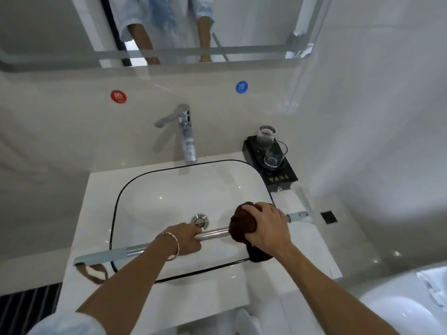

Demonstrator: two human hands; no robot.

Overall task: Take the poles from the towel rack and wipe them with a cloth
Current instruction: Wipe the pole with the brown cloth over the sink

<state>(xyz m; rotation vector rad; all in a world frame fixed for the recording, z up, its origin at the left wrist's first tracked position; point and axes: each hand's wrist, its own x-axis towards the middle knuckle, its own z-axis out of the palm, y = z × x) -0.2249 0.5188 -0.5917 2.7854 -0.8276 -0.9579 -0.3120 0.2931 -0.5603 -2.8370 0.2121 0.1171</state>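
A shiny metal pole (212, 233) lies level across the white sink (154, 189), running from lower left to right. My left hand (187, 239) grips the pole near its middle, a bracelet on that wrist. My right hand (266, 228) holds a dark brown cloth (243, 224) wrapped around the pole just right of my left hand. The pole's right end (298, 216) sticks out past the cloth over the counter. Its left end (101, 257) reaches past the sink's rim.
A chrome faucet (185, 131) stands behind the sink. Two glasses (274, 153) sit on a black tray (283, 176) at the back right of the counter. A mirror (169, 27) hangs above. A white toilet (406, 308) is at the lower right.
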